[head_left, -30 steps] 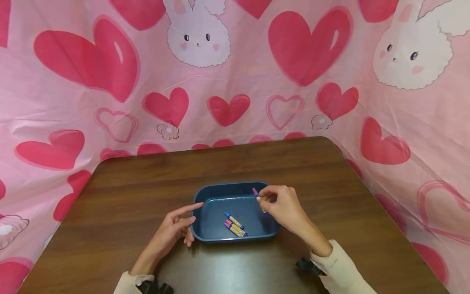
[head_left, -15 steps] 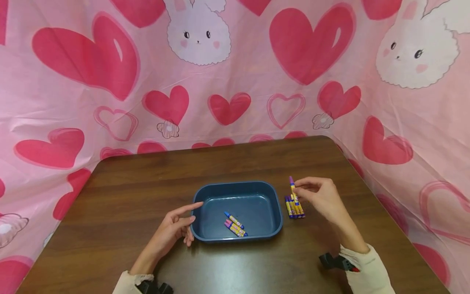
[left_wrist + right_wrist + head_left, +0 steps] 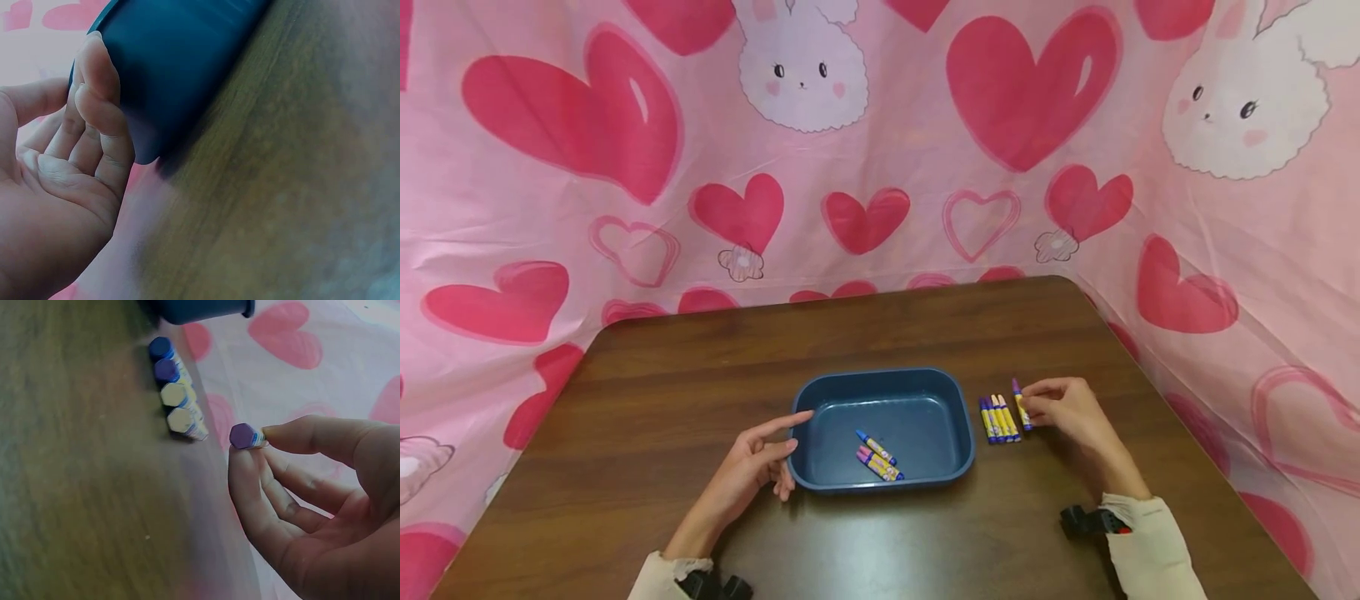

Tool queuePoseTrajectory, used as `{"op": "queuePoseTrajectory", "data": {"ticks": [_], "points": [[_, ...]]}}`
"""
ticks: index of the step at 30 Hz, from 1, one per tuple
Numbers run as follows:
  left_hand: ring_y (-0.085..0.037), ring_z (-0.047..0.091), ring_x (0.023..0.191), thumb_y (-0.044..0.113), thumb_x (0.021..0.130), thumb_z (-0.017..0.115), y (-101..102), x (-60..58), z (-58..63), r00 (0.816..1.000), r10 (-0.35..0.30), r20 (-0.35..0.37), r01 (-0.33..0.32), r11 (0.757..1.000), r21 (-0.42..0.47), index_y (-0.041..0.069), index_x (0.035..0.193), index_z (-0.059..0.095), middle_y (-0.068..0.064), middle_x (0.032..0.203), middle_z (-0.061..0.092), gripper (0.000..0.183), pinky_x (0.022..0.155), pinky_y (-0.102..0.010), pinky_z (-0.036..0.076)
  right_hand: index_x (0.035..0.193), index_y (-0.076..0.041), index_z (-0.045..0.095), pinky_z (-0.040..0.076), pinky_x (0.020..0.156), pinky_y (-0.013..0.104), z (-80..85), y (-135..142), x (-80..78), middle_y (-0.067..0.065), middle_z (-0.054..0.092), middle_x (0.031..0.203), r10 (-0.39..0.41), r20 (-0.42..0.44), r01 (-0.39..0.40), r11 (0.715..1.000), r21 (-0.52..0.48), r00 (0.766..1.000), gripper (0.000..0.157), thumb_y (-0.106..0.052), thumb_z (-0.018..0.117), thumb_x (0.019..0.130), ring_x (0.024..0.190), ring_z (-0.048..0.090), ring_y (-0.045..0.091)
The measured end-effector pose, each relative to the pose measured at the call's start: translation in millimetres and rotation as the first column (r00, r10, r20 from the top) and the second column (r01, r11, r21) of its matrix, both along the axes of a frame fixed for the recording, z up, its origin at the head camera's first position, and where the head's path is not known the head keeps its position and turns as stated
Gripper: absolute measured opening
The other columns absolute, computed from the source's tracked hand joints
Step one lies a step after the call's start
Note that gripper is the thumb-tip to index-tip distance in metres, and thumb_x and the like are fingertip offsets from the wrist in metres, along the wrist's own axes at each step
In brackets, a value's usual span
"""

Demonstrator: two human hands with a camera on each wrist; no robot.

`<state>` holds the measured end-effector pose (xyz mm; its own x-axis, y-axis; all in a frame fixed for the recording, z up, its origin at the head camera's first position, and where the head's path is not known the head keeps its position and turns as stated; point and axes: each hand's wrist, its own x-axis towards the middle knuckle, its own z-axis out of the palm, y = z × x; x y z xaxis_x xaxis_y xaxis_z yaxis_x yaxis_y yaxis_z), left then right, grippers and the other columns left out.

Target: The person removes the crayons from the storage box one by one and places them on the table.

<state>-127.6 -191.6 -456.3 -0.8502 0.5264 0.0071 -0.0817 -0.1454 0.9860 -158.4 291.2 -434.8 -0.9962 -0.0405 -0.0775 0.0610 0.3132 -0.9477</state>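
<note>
A purple-tipped crayon [image 3: 1022, 404] with a yellow wrapper is pinched between the thumb and fingertips of my right hand [image 3: 1071, 412]. Its purple hexagonal end [image 3: 242, 435] faces the camera in the right wrist view. Just left of it, a row of several crayons [image 3: 999, 419] lies side by side on the table, apart from the held one. My left hand [image 3: 752, 458] holds the left end of a dark blue tray [image 3: 883, 488], index finger over the rim and thumb at the outer side. Inside lie a blue crayon [image 3: 876, 447] and two pink crayons [image 3: 879, 464].
The brown wooden table [image 3: 730, 358] reaches back to a pink cloth [image 3: 917, 150] printed with hearts and rabbits, which also hangs at both sides. Black straps with small devices sit on both wrists, below cream sleeves [image 3: 1153, 546].
My right hand has carried the purple crayon from above the tray's right side, over the crayon row, to the row's right, and lowered it. The left hand and tray stay put.
</note>
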Motion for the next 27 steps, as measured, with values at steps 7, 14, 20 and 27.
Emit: {"op": "queuePoseTrajectory", "data": {"ticks": [7, 14, 20, 27], "points": [[-0.016, 0.066, 0.054, 0.011, 0.106, 0.046, 0, 1.3, 0.4, 1.000, 0.015, 0.012, -0.015, 1.000, -0.021, -0.005, 0.150, 0.035, -0.007, 0.066, 0.069, 0.048, 0.052, -0.026, 0.052, 0.102, 0.015, 0.068, 0.060, 0.066, 0.033, -7.7, -4, 0.4, 0.021, 0.072, 0.093, 0.018, 0.030, -0.022, 0.990, 0.143, 0.999, 0.022, -0.004, 0.069, 0.091, 0.072, 0.071, 0.021], [-0.016, 0.066, 0.054, 0.013, 0.106, 0.047, 0, 1.6, 0.6, 1.000, 0.023, 0.017, -0.023, 0.999, -0.037, -0.004, 0.150, 0.036, -0.007, 0.066, 0.068, 0.048, 0.052, -0.026, 0.052, 0.096, 0.009, 0.072, 0.059, 0.061, 0.032, -10.1, -12, 0.5, 0.017, 0.074, 0.085, -0.018, 0.003, 0.017, 0.968, 0.249, 1.000, 0.018, -0.007, 0.075, 0.087, 0.065, 0.072, 0.022], [-0.017, 0.066, 0.053, 0.011, 0.106, 0.046, 1, 0.5, -0.2, 1.000, 0.015, 0.002, -0.015, 1.000, -0.016, -0.005, 0.149, 0.036, -0.007, 0.065, 0.068, 0.048, 0.051, -0.027, 0.052, 0.094, 0.008, 0.073, 0.059, 0.059, 0.031, -9.2, -15, 0.1, 0.016, 0.074, 0.082, -0.024, -0.009, 0.026, 0.953, 0.302, 1.000, 0.018, -0.008, 0.076, 0.086, 0.063, 0.071, 0.020], [-0.017, 0.066, 0.053, 0.010, 0.105, 0.046, 1, -1.2, -1.1, 1.000, 0.013, -0.004, -0.013, 1.000, -0.011, -0.005, 0.149, 0.037, -0.008, 0.065, 0.069, 0.047, 0.051, -0.027, 0.052, 0.094, 0.006, 0.073, 0.058, 0.059, 0.030, -8.2, -16, 0.6, 0.014, 0.074, 0.081, -0.020, -0.017, 0.024, 0.937, 0.348, 1.000, 0.017, -0.008, 0.075, 0.086, 0.062, 0.070, 0.019]]}}
